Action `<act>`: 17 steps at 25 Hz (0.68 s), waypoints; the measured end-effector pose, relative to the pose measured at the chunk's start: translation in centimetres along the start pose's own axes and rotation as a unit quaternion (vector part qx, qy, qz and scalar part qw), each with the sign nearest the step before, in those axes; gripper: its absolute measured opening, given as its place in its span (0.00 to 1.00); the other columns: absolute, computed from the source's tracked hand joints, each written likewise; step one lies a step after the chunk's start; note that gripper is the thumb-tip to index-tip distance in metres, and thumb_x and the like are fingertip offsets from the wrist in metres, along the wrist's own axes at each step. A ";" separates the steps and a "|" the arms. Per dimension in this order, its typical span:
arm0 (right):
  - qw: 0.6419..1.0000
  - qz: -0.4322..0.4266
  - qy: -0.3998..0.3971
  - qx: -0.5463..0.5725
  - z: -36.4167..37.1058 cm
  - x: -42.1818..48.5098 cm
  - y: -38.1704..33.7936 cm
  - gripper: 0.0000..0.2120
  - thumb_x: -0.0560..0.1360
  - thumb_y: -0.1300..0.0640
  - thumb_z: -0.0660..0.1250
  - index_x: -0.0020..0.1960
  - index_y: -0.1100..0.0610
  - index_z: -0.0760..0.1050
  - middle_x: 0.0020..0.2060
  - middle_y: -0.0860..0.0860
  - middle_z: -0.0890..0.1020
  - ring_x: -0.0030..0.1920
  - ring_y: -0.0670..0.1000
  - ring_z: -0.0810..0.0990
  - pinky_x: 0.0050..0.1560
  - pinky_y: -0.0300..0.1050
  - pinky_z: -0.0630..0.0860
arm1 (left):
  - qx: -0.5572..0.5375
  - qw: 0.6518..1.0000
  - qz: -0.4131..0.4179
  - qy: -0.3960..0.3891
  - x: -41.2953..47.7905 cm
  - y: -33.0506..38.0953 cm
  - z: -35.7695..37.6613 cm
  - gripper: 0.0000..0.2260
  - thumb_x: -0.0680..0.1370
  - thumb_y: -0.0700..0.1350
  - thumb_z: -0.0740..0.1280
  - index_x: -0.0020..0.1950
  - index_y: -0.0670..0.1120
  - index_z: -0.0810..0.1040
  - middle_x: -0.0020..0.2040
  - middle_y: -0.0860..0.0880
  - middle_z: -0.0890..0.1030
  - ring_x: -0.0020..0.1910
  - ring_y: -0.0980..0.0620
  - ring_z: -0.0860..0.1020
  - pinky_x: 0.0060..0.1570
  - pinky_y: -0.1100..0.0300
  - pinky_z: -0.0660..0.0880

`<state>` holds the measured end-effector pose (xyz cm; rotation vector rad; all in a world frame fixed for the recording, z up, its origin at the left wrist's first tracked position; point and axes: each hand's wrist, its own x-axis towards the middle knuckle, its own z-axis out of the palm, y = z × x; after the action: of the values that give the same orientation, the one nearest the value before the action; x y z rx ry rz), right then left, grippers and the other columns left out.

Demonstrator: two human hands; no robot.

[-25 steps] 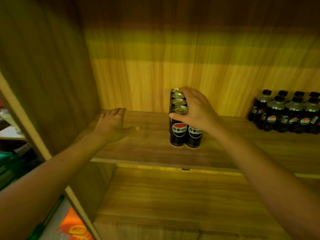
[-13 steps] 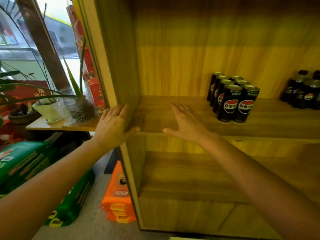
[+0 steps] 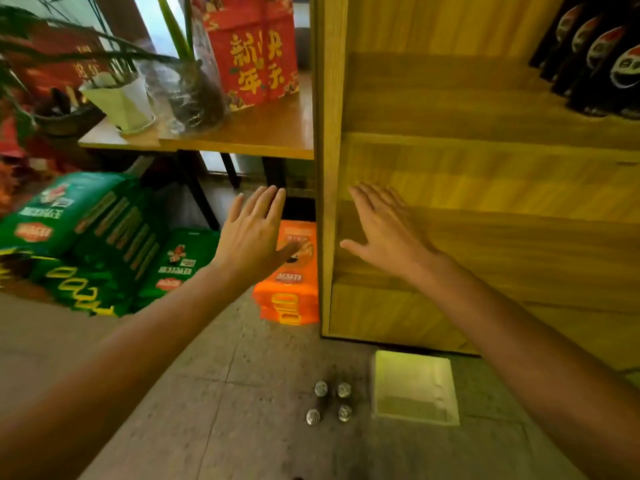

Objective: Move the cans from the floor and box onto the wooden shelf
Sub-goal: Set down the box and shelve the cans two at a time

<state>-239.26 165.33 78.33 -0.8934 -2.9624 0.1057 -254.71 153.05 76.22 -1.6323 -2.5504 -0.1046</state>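
Several black cans (image 3: 330, 401) stand upright in a tight cluster on the grey floor, seen from above by their silver tops. A pale shallow box (image 3: 414, 389) lies beside them on the right, and it looks to hold nothing. Black cans (image 3: 602, 60) stand in a row on the wooden shelf (image 3: 467, 119) at the top right. My left hand (image 3: 254, 233) hangs open, fingers spread, left of the shelf's side panel. My right hand (image 3: 384, 230) is open too, in front of the lower shelf. Neither hand holds anything.
An orange carton (image 3: 289, 282) lies on the floor against the shelf's left side. Green cartons (image 3: 100, 237) are stacked further left. A wooden side table (image 3: 249, 133) carries a potted plant (image 3: 121, 98), a glass vase and a red gift box (image 3: 252, 46).
My right hand let go of the cans on the shelf and both hands dropped lower. The view swung down and left, so the floor cans and box now show.
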 end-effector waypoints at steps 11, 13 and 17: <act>0.994 0.001 -0.089 0.066 30.9 -3.6 3.6 0.36 0.74 0.47 0.64 0.73 0.60 0.51 0.75 0.58 0.57 0.75 0.57 0.55 0.74 0.51 0.50 | -0.047 0.993 -0.032 -0.108 -7.6 2.4 29.5 0.38 0.74 0.59 0.62 0.75 0.42 0.49 0.77 0.42 0.55 0.76 0.44 0.53 0.74 0.46 0.48; 0.993 0.001 -0.092 0.075 38.6 -4.4 4.3 0.36 0.73 0.48 0.64 0.73 0.61 0.52 0.74 0.59 0.59 0.74 0.57 0.57 0.74 0.51 0.52 | -0.043 0.990 -0.028 -0.134 -9.0 3.2 37.3 0.37 0.75 0.58 0.61 0.75 0.43 0.48 0.77 0.42 0.54 0.76 0.44 0.52 0.74 0.46 0.47; 0.988 -0.009 -0.137 0.068 54.8 -6.1 5.6 0.32 0.74 0.46 0.64 0.71 0.59 0.57 0.69 0.58 0.69 0.70 0.57 0.66 0.73 0.55 0.54 | -0.047 0.985 -0.008 -0.163 -11.4 4.0 53.1 0.37 0.75 0.58 0.61 0.75 0.43 0.48 0.77 0.43 0.54 0.76 0.44 0.53 0.74 0.47 0.48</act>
<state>-234.60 163.71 23.11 -0.9002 -3.1610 0.4584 -249.33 150.73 22.11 -1.7939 -2.8373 0.0475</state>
